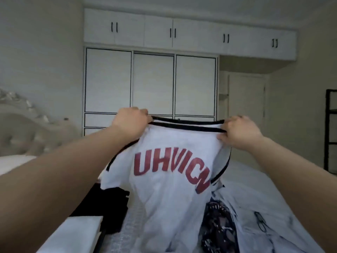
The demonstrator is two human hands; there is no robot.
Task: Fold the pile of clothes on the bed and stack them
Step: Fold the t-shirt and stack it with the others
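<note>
White wardrobe (151, 83) behind, pale bed (255, 189) below. Mid-frame, white jersey (169, 179), black-trimmed, red-lettered, hanging limp; collar pinched by left hand (130, 121) and right hand (238, 132), fingers curled.

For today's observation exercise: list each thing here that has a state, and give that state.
White T-shirt: held up by its shoulders, hanging unfolded.
Left hand: grips one shoulder.
Right hand: grips the other.
Black clothes: folded, stacked on bed.
Wardrobe doors: closed.
</note>
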